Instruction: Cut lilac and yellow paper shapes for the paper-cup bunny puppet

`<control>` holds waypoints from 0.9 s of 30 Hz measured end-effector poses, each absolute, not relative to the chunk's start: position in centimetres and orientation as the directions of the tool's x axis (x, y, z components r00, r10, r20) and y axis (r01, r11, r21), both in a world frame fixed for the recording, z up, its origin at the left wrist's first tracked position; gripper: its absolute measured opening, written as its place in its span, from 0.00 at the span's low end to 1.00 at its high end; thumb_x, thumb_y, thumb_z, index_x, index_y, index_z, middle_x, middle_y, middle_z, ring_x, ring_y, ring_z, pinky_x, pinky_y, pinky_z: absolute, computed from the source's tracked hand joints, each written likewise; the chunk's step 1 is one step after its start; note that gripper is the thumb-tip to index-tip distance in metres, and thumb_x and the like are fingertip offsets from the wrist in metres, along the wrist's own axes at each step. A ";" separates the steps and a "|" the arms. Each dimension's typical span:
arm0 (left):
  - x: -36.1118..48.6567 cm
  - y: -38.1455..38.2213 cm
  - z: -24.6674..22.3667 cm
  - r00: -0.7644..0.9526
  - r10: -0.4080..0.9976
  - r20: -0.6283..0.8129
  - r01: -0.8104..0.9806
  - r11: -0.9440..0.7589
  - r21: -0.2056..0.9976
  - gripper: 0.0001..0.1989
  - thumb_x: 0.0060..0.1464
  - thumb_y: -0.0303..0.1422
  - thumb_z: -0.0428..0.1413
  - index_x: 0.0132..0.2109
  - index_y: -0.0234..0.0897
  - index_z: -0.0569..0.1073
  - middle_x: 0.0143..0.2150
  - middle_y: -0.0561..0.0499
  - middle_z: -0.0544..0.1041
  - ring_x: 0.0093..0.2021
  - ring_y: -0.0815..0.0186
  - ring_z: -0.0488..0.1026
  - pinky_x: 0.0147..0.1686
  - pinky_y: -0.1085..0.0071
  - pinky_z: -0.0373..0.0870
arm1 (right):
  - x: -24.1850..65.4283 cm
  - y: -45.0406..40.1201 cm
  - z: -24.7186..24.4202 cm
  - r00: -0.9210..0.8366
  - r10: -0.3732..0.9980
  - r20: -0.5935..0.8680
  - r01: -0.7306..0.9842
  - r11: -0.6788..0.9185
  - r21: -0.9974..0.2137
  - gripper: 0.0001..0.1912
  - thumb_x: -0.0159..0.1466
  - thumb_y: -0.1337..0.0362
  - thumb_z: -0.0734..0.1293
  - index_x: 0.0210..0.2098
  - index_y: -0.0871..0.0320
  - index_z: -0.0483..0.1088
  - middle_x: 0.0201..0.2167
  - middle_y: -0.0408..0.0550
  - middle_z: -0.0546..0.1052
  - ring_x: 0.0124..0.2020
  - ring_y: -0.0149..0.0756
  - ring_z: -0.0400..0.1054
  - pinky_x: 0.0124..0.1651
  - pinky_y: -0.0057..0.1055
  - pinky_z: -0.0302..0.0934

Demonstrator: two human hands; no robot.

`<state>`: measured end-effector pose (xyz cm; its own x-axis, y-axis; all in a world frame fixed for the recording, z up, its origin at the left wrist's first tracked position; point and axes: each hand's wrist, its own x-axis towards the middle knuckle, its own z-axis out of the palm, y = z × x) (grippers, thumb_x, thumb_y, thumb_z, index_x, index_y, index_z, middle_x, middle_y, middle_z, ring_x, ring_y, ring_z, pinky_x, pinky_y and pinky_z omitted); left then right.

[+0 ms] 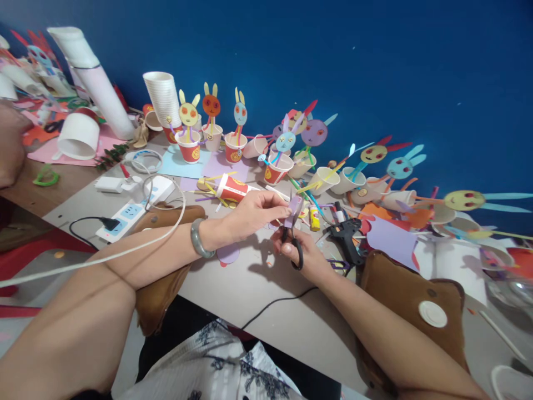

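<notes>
Over the middle of the table, my left hand (258, 214) pinches a small piece of purple paper (295, 206) between thumb and fingers. A grey bangle circles that wrist. My right hand (306, 253) is closed round the black handles of a pair of scissors (297, 250), whose blades point up beside the purple paper. Whether the blades touch the paper I cannot tell. Below my left hand, a purple paper disc (228, 254) lies on the table. A red paper cup (234, 188) rests on its side just beyond my left hand.
Paper cups with bunny faces (189, 147) line the blue wall. At right are a black glue gun (348, 239), purple paper (391, 240) and a brown pouch (412, 311). A power strip (135, 208) with cables lies left. A white cable crosses above my left forearm. Another person's arm (14, 139) shows far left.
</notes>
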<state>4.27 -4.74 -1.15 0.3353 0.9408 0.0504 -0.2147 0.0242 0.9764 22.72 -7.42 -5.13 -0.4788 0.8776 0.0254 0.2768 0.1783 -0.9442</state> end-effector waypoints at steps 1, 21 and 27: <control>4.3 -4.8 -1.1 0.332 0.942 0.043 -0.212 0.029 0.977 0.05 0.51 0.29 0.61 0.32 0.31 0.74 0.27 0.54 0.73 0.29 0.74 0.71 0.34 0.73 0.70 | 22.7 -7.4 -5.1 -0.474 0.880 0.022 0.273 0.171 -0.947 0.33 0.55 0.31 0.67 0.32 0.58 0.70 0.25 0.44 0.71 0.27 0.34 0.64 0.34 0.32 0.58; 4.3 -4.9 -1.0 0.335 0.942 0.024 -0.200 0.046 0.979 0.04 0.52 0.28 0.60 0.31 0.30 0.74 0.26 0.54 0.74 0.28 0.74 0.71 0.34 0.74 0.72 | 22.7 -7.5 -5.0 -0.454 0.890 -0.037 0.225 0.074 -0.971 0.31 0.55 0.34 0.69 0.28 0.59 0.71 0.20 0.43 0.72 0.23 0.33 0.63 0.30 0.31 0.56; 4.4 -4.8 -1.1 0.333 0.943 0.022 -0.204 0.049 0.978 0.05 0.51 0.29 0.61 0.31 0.31 0.74 0.27 0.54 0.74 0.29 0.74 0.71 0.34 0.73 0.72 | 22.7 -7.5 -5.2 -0.452 0.892 -0.021 0.223 0.090 -0.971 0.30 0.55 0.34 0.69 0.27 0.59 0.71 0.19 0.43 0.72 0.23 0.33 0.63 0.29 0.31 0.55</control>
<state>4.38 -4.75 -1.12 0.3327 0.9428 0.0223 -0.2043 0.0489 0.9777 22.75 -7.54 -5.17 -0.4516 0.8920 -0.0215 0.2234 0.0898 -0.9706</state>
